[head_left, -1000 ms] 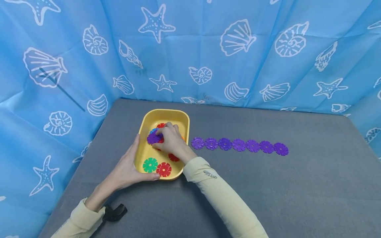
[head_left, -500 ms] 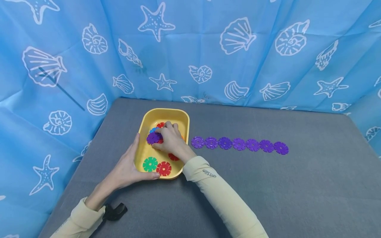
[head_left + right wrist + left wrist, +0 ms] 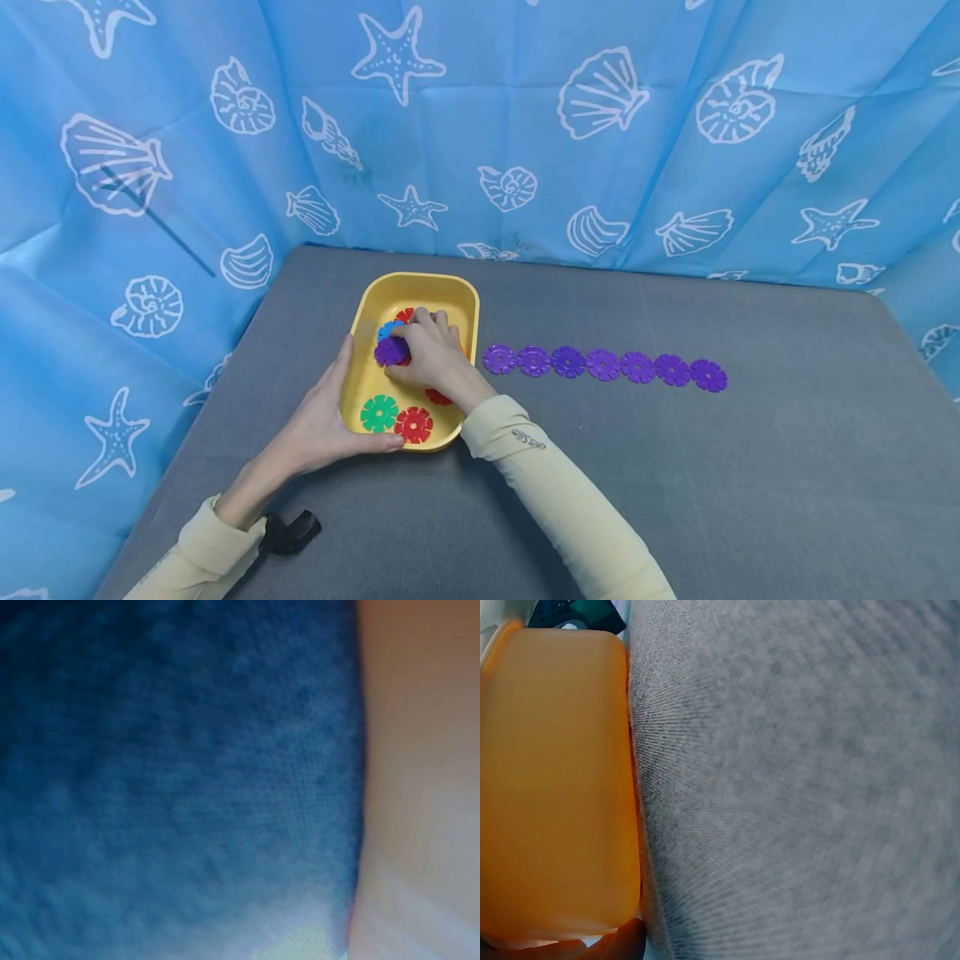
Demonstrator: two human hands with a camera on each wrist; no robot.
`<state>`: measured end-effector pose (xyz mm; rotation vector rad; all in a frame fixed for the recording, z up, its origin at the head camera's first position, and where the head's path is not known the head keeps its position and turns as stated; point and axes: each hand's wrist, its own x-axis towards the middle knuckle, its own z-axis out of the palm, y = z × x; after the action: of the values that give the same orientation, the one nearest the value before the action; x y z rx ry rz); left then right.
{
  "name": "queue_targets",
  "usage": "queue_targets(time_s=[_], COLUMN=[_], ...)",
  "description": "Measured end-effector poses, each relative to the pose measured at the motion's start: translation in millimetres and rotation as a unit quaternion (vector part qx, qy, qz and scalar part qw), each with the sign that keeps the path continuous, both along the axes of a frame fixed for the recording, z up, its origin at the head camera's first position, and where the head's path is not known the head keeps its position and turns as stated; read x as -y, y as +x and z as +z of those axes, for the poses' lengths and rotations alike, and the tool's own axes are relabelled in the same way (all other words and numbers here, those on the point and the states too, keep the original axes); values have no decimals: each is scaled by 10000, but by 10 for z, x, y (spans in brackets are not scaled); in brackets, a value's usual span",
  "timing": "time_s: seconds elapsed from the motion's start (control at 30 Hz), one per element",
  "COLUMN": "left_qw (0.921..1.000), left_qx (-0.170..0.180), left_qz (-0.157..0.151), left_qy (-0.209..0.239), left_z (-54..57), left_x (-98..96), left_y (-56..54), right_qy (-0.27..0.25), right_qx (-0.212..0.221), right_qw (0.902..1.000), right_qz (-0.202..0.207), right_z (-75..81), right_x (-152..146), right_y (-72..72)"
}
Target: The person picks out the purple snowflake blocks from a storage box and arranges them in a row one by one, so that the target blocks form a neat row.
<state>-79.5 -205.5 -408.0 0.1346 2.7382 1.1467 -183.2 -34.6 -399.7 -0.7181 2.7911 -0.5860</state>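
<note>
My right hand [image 3: 431, 350] reaches into a yellow plastic tray [image 3: 420, 286] and pinches a purple notched snowflake disc [image 3: 388, 352] between thumb and fingers. Below that disc, partly covered by the hand, lie red discs and a blue disc [image 3: 387, 329]. At the tray's near end rest a green disc [image 3: 378, 413] and a red disc [image 3: 413, 425]. My left hand [image 3: 322, 429] grips the tray's near left corner, thumb along the near rim and fingers along the left side. In the left wrist view the tray's outer wall [image 3: 562, 780] hides most of that hand.
Several purple snowflake discs [image 3: 603, 364] lie in a row on the grey table [image 3: 600, 467], running right from the tray. A black strap-like piece [image 3: 291, 532] sticks out at the left cuff. A blue shell-print curtain [image 3: 450, 125] hangs behind the table.
Between my right fingers, the purple disc has tilted and shifted slightly right, with the fingertips closer together on it. The left hand, tray and row of discs stay put.
</note>
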Motion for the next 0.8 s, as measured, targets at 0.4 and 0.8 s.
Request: queue_targets(time_s=[0.4,0.8], left_qw=[10000,9999], left_qx=[-62,-146], left_qz=[11,-4], left_qy=[10,-25], left_z=[-7,-16], left_x=[6,4], left_y=[-6,2], right_qy=[-927,-1407], right_qx=[228,204], right_qw=[9954,9898], right_qz=[-17,92], right_z=[-4,17], right_x=[5,-12], right_y=[-51,-22])
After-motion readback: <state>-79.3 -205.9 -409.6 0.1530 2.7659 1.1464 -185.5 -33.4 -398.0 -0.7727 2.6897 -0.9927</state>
